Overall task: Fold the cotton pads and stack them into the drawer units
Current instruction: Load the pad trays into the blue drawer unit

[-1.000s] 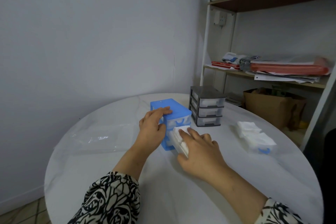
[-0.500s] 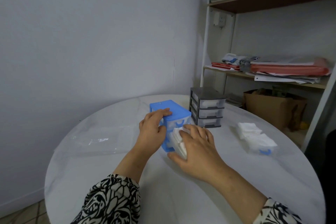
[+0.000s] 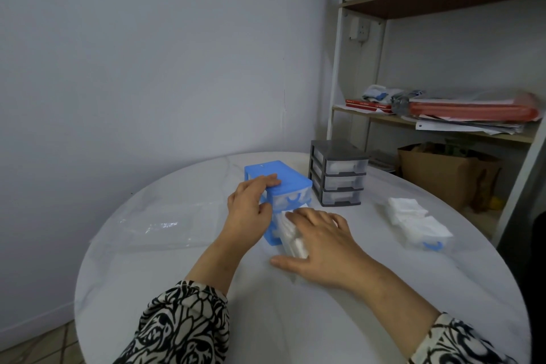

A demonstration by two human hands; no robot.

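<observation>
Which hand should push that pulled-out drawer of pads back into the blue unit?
Probably the right hand: it already lies on the open drawer full of cotton pads, at its front. The left hand rests on the blue drawer unit, bracing it against the push.

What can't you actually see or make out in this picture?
All in the head view:
- Open drawer: the right hand hides its contents and front.
- Blue unit: the left hand hides its left front.
- Grey unit: contents blurred behind cloudy fronts.
- Shelf papers: print too small.
- Sleeves: cut off by the bottom edge.
</observation>
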